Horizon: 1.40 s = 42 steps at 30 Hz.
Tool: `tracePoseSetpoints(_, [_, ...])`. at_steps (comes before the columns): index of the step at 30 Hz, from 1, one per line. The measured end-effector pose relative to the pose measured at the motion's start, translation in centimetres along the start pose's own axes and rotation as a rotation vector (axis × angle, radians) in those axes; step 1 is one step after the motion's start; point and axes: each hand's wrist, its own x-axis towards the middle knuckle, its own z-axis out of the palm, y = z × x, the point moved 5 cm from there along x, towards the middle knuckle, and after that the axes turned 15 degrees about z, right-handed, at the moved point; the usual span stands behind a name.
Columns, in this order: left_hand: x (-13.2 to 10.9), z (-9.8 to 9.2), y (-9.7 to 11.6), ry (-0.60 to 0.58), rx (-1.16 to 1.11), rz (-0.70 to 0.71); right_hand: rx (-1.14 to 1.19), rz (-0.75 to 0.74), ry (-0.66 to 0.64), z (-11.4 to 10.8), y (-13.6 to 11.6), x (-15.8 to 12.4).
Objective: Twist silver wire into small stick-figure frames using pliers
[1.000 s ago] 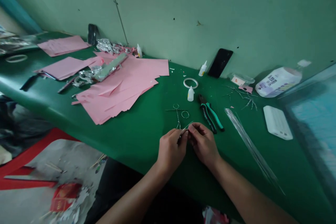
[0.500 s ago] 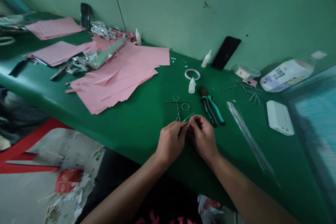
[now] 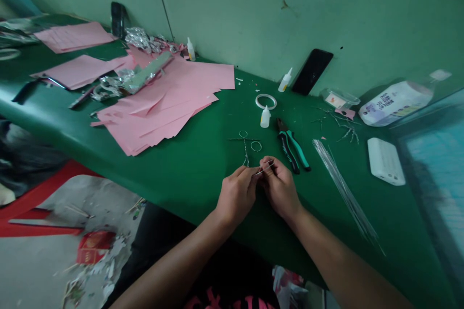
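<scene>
My left hand (image 3: 237, 194) and my right hand (image 3: 280, 184) meet over the green table (image 3: 203, 174), both pinched on one thin piece of silver wire (image 3: 264, 169) held between their fingertips. Just beyond them lies a small wire stick figure (image 3: 245, 145) with a wire ring (image 3: 255, 146) beside it. Green-handled pliers (image 3: 292, 150) lie right of the figure, close to my right hand. A small white glue bottle (image 3: 265, 117) stands behind, next to a white tape ring (image 3: 266, 102).
Pink paper sheets (image 3: 170, 104) and crumpled foil (image 3: 141, 41) cover the left of the table. A bundle of straight wires (image 3: 344, 193) lies at right, with a white power bank (image 3: 386, 168), a white packet (image 3: 393, 103) and a black phone (image 3: 312, 71) leaning on the wall.
The view shifted slightly downward. My hands stayed together on the wire, and the wire's free end now lies across my right fingers instead of sticking up.
</scene>
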Motion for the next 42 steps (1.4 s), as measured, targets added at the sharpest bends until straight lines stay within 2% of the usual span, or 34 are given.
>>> tracePoseSetpoints(4, [0.1,-0.4,-0.4,0.002,-0.11,-0.112,0.026,0.01,-0.067,0.3,-0.1,0.0])
tracePoseSetpoints(12, [-0.1,0.3,-2.4,-0.037,-0.719,-0.493,-0.064,-0.03,-0.116,0.3,0.0,-0.1])
tracePoseSetpoints(18, [-0.2,0.9,-2.9,-0.08,-0.978,-0.717,-0.117,-0.03,-0.101,0.3,-0.1,-0.2])
tracePoseSetpoints(22, [-0.1,0.9,-2.9,-0.028,-0.95,-0.707,-0.117,-0.05,-0.034,0.0,0.1,0.0])
tracePoseSetpoints(26, [0.0,1.0,-2.5,-0.064,-0.879,-0.676,-0.115,-0.064,0.013,-0.3,0.3,0.1])
tracePoseSetpoints(35, [0.0,1.3,-2.5,-0.114,-0.87,-0.637,-0.111,-0.039,-0.003,-0.3,0.5,0.2])
tracePoseSetpoints(42, [-0.1,1.3,-2.5,-0.099,-0.872,-0.62,-0.038,-0.037,0.007,-0.2,0.5,0.3])
